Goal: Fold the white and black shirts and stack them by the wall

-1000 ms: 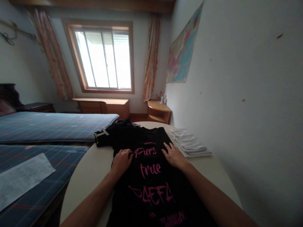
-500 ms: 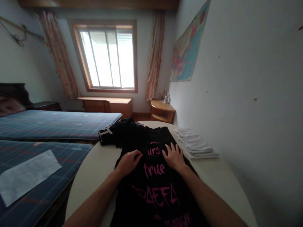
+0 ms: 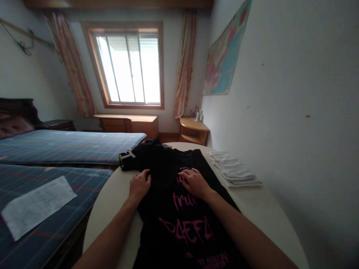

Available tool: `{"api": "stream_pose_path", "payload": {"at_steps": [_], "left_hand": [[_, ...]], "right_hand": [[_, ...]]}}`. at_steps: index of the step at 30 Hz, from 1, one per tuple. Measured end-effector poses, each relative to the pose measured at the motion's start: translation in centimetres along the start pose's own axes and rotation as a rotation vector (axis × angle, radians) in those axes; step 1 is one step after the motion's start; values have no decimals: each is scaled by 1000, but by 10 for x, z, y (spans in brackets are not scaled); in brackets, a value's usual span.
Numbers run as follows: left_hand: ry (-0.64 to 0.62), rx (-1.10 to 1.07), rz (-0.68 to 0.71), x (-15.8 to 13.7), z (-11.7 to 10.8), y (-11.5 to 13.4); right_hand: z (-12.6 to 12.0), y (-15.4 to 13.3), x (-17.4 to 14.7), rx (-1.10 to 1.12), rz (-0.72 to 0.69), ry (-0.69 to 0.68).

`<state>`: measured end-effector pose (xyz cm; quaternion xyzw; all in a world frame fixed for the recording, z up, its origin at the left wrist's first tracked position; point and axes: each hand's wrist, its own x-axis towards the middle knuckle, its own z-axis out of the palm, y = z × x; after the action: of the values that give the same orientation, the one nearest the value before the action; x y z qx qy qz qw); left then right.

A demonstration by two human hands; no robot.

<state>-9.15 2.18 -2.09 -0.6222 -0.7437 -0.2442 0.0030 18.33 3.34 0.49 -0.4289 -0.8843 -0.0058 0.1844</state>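
Observation:
A black T-shirt (image 3: 165, 209) with pink lettering lies spread lengthwise over a round cream table (image 3: 109, 209), its lower end running out of the bottom of the view. At its left edge rests my left hand (image 3: 139, 185), fingers loosely bent and thumb apart, with nothing visible in it. My right hand (image 3: 195, 182) lies on the upper lettering, fingers stretched out and covering part of the words. Beyond my left hand, bunched dark clothing (image 3: 151, 145) with a white and yellow trimmed piece (image 3: 127, 158) sits at the table's far left.
Folded white cloths (image 3: 234, 170) are stacked at the table's right, near the wall (image 3: 294, 157). On the left stand plaid-covered beds (image 3: 70, 144), one with a sheet of paper (image 3: 39, 207). A wooden desk (image 3: 143, 125) and corner shelf (image 3: 193, 129) stand beneath the window.
My left hand has moved outward to the shirt's left edge. My right hand has slid left onto the upper lettering. The view has shifted slightly.

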Motion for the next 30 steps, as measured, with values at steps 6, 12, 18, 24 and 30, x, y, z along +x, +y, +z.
{"api": "stream_pose_path", "payload": {"at_steps": [6, 12, 18, 24, 30], "left_hand": [[-10, 15, 13, 1, 3, 0], [-21, -137, 99, 4, 8, -3], [-33, -288, 128, 3, 12, -1], [-11, -291, 108, 2, 11, 2], [93, -325, 198, -1, 13, 6]], "right_hand": [[17, -28, 27, 15, -34, -107], [28, -34, 29, 77, -76, 44], [27, -35, 21, 119, -17, 30], [27, -39, 25, 102, 1, 3], [21, -38, 54, 56, 94, -27]]}}
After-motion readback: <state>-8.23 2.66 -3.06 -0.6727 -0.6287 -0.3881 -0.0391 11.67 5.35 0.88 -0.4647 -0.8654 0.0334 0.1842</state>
